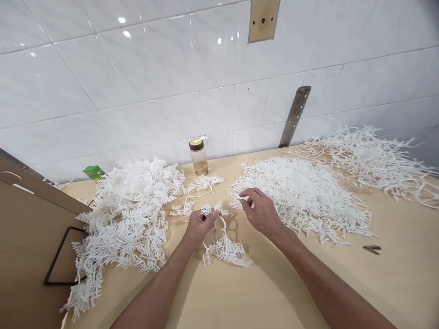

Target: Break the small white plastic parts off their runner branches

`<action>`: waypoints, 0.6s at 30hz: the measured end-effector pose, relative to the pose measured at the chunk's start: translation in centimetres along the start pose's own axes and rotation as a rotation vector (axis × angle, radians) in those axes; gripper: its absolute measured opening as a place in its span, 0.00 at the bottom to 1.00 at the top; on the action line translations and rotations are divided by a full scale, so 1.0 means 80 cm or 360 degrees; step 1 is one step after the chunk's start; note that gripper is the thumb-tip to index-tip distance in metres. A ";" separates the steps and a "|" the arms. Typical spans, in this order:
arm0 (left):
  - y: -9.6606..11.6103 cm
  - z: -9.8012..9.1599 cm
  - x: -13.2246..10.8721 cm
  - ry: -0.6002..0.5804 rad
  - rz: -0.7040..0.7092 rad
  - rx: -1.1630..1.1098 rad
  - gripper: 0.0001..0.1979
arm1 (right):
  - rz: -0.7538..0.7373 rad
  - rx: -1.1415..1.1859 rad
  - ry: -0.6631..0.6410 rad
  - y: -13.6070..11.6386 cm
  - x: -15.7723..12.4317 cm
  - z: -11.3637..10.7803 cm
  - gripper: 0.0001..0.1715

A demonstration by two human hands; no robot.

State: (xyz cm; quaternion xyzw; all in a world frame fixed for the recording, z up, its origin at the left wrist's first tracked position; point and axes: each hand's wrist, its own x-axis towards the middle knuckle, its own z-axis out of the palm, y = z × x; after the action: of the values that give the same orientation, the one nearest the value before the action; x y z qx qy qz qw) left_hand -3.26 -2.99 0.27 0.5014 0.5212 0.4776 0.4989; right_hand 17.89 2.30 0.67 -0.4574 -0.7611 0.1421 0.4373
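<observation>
My left hand (200,225) is closed, with thumb and fingers pinching a white branched plastic sprig (226,249). Its curved stems and feathery tips hang below the fingers, over the table. To the right, my right hand (262,212) has its fingers curled and thumb and forefinger drawn together at the left edge of a flattened pile of small white sprigs (305,194). What lies between those fingertips, if anything, is too small to make out. A looser white sprig (202,185) rests on the table just beyond my left hand.
A tall heap of white branched pieces (133,214) covers the left side, beside a brown board (30,246). More stringy white stems (373,160) lie back right. A lidded bottle (199,160) and green box (94,172) stand near the tiled wall. Small dark snips (372,249) lie right.
</observation>
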 end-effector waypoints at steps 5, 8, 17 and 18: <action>0.003 0.000 -0.001 0.0040 -0.0028 -0.0079 0.25 | -0.0053 0.0279 -0.0313 -0.018 -0.009 0.011 0.07; 0.006 0.001 -0.002 0.0107 0.0052 0.0003 0.24 | -0.0076 0.0316 -0.0407 -0.027 -0.016 0.024 0.08; 0.012 0.001 -0.002 -0.0008 -0.0056 -0.0044 0.27 | -0.0018 0.0197 -0.0435 -0.028 -0.020 0.036 0.08; 0.012 0.000 -0.002 -0.0022 -0.0071 -0.0068 0.26 | 0.0031 0.0185 -0.0434 -0.029 -0.020 0.036 0.08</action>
State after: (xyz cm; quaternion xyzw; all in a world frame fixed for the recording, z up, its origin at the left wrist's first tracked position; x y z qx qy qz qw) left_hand -3.20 -3.08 1.20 0.4821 0.5185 0.4738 0.5237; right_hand 14.61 0.29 -0.42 -0.4152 -0.7994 0.2511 0.3542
